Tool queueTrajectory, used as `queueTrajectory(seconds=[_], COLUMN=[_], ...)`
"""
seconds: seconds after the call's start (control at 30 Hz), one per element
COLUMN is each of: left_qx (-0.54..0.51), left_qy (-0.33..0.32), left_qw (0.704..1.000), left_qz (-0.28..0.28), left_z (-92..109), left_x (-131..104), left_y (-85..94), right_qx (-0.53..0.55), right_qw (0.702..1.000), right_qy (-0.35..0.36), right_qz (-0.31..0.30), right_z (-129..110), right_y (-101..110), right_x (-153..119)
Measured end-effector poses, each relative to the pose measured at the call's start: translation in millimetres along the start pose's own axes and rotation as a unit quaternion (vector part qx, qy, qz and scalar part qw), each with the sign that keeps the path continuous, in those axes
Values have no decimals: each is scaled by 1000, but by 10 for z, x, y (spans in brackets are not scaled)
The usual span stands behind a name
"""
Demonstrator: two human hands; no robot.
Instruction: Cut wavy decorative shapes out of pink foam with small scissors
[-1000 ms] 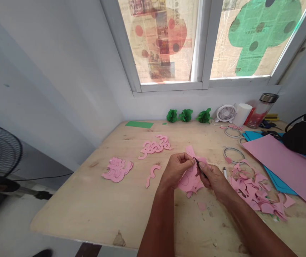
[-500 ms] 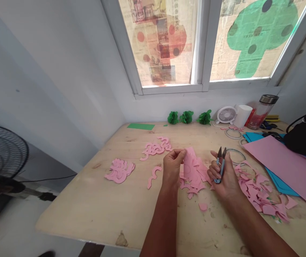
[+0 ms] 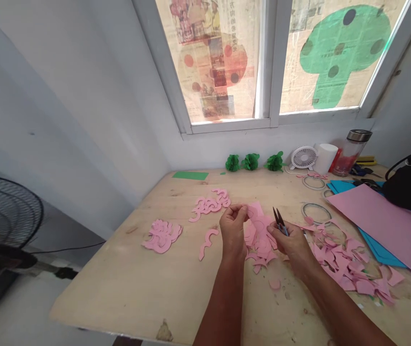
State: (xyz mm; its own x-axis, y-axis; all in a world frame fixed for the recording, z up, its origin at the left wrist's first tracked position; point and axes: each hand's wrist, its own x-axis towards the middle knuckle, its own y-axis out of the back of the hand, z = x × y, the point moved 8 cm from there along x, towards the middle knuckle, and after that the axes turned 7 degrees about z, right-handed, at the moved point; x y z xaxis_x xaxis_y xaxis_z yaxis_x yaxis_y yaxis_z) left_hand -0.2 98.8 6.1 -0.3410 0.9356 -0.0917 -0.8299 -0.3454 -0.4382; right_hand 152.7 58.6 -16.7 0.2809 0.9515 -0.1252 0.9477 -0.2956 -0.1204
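Note:
My left hand (image 3: 233,229) pinches a piece of pink paper (image 3: 259,222) by its left edge, above a small pile of pink paper pieces (image 3: 262,252). A curved line seems to be drawn on the held paper. In my right hand (image 3: 296,247) are thread snips (image 3: 281,224) with dark blades and a light blue handle. Their blades point up and away, apart from the paper. The right fingertips are at the paper's right edge; I cannot tell whether they grip it. A wavy pink cutout (image 3: 207,242) lies left of my left hand.
Cut pink shapes form two groups, one at left (image 3: 162,236) and one farther back (image 3: 211,204). Pink scraps (image 3: 349,259) spread at right, beside pink sheets (image 3: 381,226) and blue sheets (image 3: 374,250). Green paper balls (image 3: 250,162), a small fan (image 3: 303,157) and a bottle (image 3: 353,154) line the wall.
My right hand has moved left to the held paper, and the snips have turned in it so that their blades lean left. My left hand keeps its pinch.

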Motion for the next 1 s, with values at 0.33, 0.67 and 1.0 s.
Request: queueTrajectory(seconds=[0.33,0.67,1.0], left_qx=[68,51,-73], left_qy=[100,119,62], left_qw=[983,974,995], left_qz=[-141,-185,-2], left_z=[-192,-305,-211], left_x=[-108,-236,-174], left_y=[-208,-336,-165], right_qx=[114,120,94], right_qw=[990,992,993], right_qy=[4,22,-21], right_qz=[80,36,-68], right_z=[-36,-88,59], right_y=[243,164,-162], right_x=[153,117,-62])
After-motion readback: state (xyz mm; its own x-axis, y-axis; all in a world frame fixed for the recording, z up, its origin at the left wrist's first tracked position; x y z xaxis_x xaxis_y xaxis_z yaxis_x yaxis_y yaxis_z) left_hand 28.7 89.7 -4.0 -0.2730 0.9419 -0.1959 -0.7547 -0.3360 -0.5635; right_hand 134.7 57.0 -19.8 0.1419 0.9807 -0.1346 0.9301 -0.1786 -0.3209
